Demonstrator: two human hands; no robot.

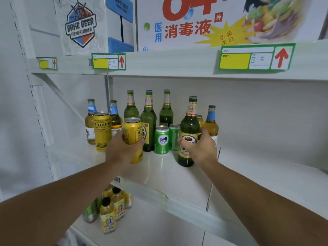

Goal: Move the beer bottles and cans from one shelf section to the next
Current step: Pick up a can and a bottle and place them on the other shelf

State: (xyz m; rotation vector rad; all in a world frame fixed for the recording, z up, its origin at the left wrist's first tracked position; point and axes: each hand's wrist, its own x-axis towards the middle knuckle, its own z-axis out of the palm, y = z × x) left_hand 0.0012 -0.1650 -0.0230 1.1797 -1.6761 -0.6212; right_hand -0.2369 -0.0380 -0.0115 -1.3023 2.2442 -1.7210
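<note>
On the white shelf (177, 174), far left by the back wall, stand two pale bottles (90, 121) and a tall yellow can (102, 132). Next, the left hand (122, 148) holds another yellow can (133, 137), fingers wrapped round it. Three green bottles (148, 121) stand behind, with two green cans (161, 140) in front of them. Then the right hand (200, 148) grips a big green bottle (189, 132) near the front edge

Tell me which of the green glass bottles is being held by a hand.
The front green bottle with the gold label, held by the right hand. The other three green bottles stand untouched in a row behind, nearer the back wall.
</note>
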